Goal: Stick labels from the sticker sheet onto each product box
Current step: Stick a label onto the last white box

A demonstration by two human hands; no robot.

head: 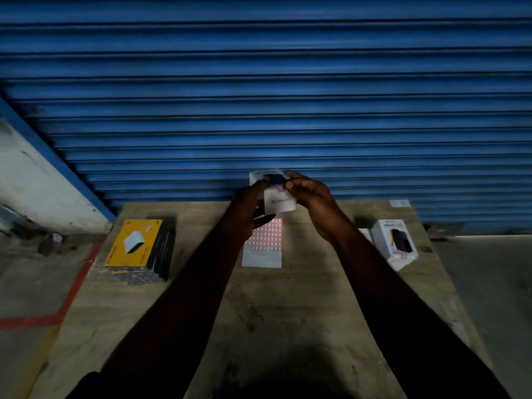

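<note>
Both hands, left hand (250, 207) and right hand (309, 197), raised, fingers gripping a smooth white cardboard box (277, 197) above the rough wooden tabletop (288, 312).

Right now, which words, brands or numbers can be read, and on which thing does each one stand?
"HALLEY": white box standing at the table's right.
Held white box: red logo with a brand word, too blurred to read.
Yellow box: side print too small.
Sticker sheet: red-framed labels, no text visible.

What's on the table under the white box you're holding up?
Below the raised white box, held in both hands (left, right), the sticker sheet lies flat on the table. The left hand covers its top-left corner, so labels there cannot be seen.
</note>
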